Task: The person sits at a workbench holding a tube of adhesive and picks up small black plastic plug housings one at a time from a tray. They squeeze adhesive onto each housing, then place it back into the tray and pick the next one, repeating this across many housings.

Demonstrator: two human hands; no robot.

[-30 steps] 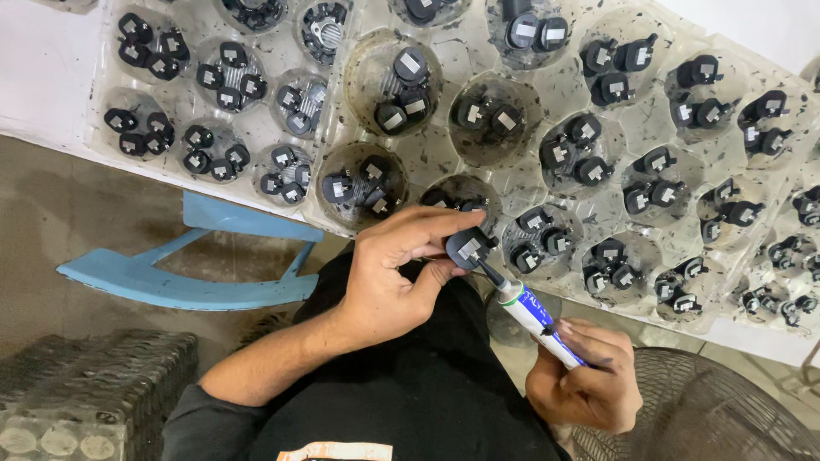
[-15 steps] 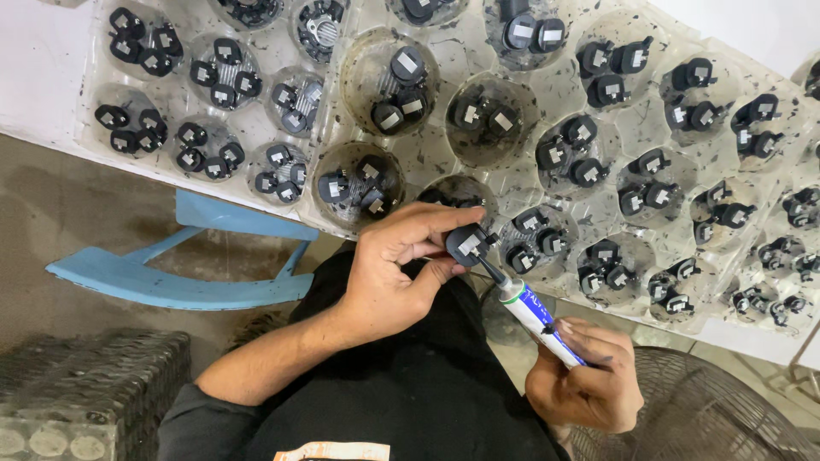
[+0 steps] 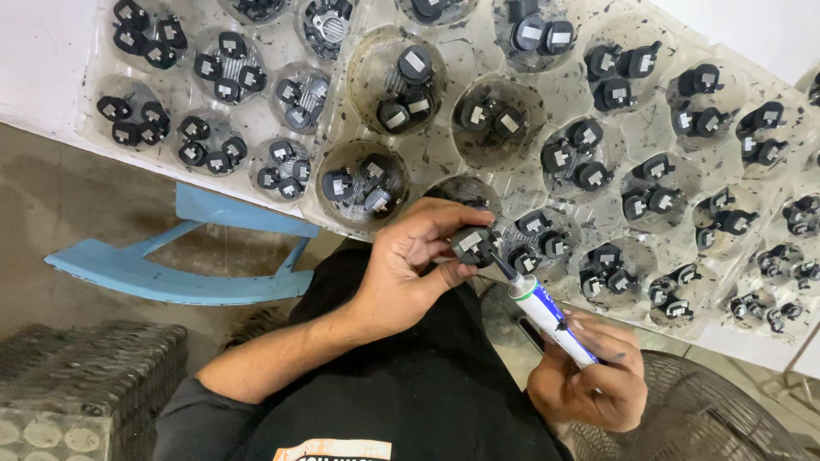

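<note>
black and small, the plastic part [image 3: 471, 245] sits pinched in the left hand [image 3: 401, 273], its fingers closed around it just over the near edge of the table [image 3: 34, 51]. the right hand [image 3: 589, 380] is wrapped shut on a white tube [image 3: 547, 314] with a blue label, and the tube's dark nozzle touches the part's lower right side. compared with a second ago almost nothing has shifted: part, nozzle and both hands hold the same pose, so the tip looks to be kept steady on one spot, likely while something is squeezed out. beyond the hands lies a clear plastic tray [image 3: 444, 149] of round cups, most holding a few more black parts [image 3: 406, 90]. a light blue wooden frame [image 3: 184, 273] stands on the floor to the left, and a wire fan guard [image 3: 700, 418] shows at lower right.
</note>
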